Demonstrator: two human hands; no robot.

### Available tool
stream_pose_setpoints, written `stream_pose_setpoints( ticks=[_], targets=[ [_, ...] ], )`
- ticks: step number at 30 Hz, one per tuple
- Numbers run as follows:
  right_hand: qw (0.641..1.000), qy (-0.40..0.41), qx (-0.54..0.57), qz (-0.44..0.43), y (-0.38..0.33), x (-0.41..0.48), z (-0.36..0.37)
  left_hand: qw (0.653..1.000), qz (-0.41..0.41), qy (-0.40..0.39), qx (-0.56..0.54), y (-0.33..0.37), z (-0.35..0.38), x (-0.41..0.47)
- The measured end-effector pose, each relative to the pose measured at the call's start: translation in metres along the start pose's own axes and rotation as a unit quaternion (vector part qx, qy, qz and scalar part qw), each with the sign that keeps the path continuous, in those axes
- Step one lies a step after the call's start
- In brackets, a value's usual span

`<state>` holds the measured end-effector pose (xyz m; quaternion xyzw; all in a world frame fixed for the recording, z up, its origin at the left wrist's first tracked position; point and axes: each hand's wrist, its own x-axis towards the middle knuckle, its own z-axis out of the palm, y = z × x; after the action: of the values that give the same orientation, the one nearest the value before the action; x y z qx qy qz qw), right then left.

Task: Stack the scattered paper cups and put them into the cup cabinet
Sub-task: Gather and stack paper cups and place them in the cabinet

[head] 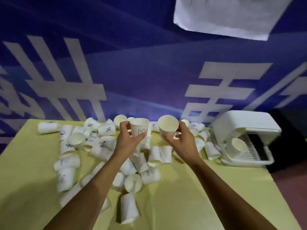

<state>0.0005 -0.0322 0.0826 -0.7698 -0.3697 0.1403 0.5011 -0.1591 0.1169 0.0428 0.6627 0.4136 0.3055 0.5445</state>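
Above the table's far edge, the left hand grips an upright paper cup, and the right hand grips another cup tilted toward the camera. Loose cups litter the table's middle. The cup cabinet stands open at the far right corner, with stacked cups inside.
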Motion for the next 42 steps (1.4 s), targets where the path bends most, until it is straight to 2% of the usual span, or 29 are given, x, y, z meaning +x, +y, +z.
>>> stream_pose_setpoints(
  ticks=[8,14,17,22,33,35,39,42],
  targets=[
    [0.990,0.124,-0.002,0.072,0.073,-0.024,-0.136,0.987,0.034,-0.156,0.014,0.039,0.150,-0.023],
    [0.981,0.176,-0.026,0.078,0.154,-0.007,-0.233,0.983,0.028,-0.182,0.022,0.049,0.257,-0.043],
    [0.983,0.157,-0.055,0.076,0.196,0.007,-0.263,0.983,0.010,-0.180,0.037,0.047,0.303,-0.051],
    [0.986,0.073,-0.126,0.080,0.237,0.022,-0.276,0.982,-0.026,-0.177,0.064,0.041,0.346,-0.065],
    [0.969,-0.074,-0.200,0.127,0.264,0.033,-0.272,0.975,-0.063,-0.180,0.117,0.026,0.365,-0.059],
    [0.965,-0.075,-0.220,0.125,0.262,0.034,-0.274,0.974,-0.067,-0.183,0.115,0.030,0.366,-0.053],
    [0.988,0.006,-0.137,0.067,0.246,0.035,-0.270,0.976,-0.051,-0.182,0.107,0.036,0.369,-0.046],
    [0.996,-0.031,-0.037,0.069,0.230,0.035,-0.264,0.973,-0.044,-0.202,0.106,0.041,0.373,-0.044]
  ],
)
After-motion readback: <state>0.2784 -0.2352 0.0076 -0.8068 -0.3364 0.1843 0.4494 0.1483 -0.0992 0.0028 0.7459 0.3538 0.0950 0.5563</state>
